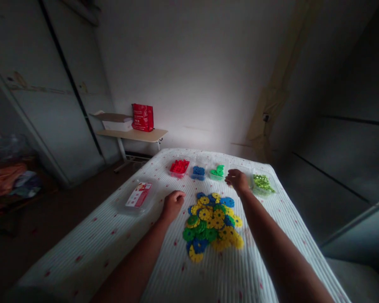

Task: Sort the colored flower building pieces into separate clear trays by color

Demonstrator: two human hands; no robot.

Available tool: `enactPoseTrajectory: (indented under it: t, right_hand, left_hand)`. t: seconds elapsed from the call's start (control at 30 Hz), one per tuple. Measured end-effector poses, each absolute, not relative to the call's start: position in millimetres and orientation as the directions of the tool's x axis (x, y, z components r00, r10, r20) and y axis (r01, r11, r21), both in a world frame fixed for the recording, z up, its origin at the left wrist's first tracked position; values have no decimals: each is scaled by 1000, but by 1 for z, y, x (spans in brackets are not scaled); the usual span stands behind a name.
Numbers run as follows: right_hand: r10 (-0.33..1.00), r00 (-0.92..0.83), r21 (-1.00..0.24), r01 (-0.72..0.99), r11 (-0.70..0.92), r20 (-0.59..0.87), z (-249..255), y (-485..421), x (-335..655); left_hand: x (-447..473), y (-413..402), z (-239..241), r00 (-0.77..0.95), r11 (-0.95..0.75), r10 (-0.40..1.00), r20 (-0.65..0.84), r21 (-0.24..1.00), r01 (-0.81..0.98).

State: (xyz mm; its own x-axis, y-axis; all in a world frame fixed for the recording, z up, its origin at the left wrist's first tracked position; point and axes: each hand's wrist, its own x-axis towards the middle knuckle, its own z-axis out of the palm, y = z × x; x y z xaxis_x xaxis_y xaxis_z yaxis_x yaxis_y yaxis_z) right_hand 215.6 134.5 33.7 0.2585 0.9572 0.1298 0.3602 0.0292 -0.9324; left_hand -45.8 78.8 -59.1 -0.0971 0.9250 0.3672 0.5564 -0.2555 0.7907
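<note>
A loose pile of flower-shaped plastic discs [213, 221] in yellow, blue and green lies on the cloth between my arms. My left hand [173, 204] is curled closed just left of the pile, and its palm side is hidden. Beyond the pile, my right hand [238, 181] hovers with bent fingers beside the clear tub of green pieces [217, 172]; anything pinched there is too small to make out. Part of another clear container [246, 170] shows behind this hand. Farther left are a tub of blue pieces [198, 171] and a tub of red pieces [179, 167].
At the right edge stands a tub of lime-green pieces [263, 184]. A clear plastic lid with a label [138, 195] lies at left on the striped tablecloth [113, 248]. A side table [145, 135] by the wall bears a red bag [142, 118] and a box [117, 123].
</note>
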Motion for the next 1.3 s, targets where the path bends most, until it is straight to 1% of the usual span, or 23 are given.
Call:
enactPoseTrajectory:
  t: [0.13,0.3,0.4,0.5,0.63,0.77,1.03,1.2,1.27,1.3]
  right_hand:
    - [956,242,-895,444,41,164,13,104,238]
    - [962,184,-756,654,35,203,-14,68,271]
    - [944,190,-667,743,42,270,-30,57,283]
    - [932,159,-620,780,84,326,-40,53,286]
    - [938,118,-592,799,105,326,-43,54,285]
    - [941,79,-593,793,140,328,-42,52,285]
    - [972,-49,-641,744,189,229,-34,49,284]
    - [966,-254,-706,674,217,54,-31,47,294]
    - [957,-290,-681,699,218,9,-29,44,294]
    - [956,-292,-649,728,223,1,-28,43,292]
  left_hand:
    - [-45,78,-59,-88,-280,916,391,782,557]
    - [-44,79,-58,-89,-298,901,424,757,581]
    - [-44,79,-59,-78,-308,898,432,747,589]
    - [-45,80,-61,-72,-312,901,427,756,576]
    - [-46,82,-66,-81,-314,904,420,781,540]
    - [-47,82,-65,-90,-310,905,416,788,533]
    - [-46,79,-59,-82,-318,901,426,776,544]
    - [-46,79,-60,-96,-301,906,412,788,537]
    - [-46,79,-59,-96,-297,909,405,793,532]
    - [-46,79,-59,-97,-297,910,404,795,528]
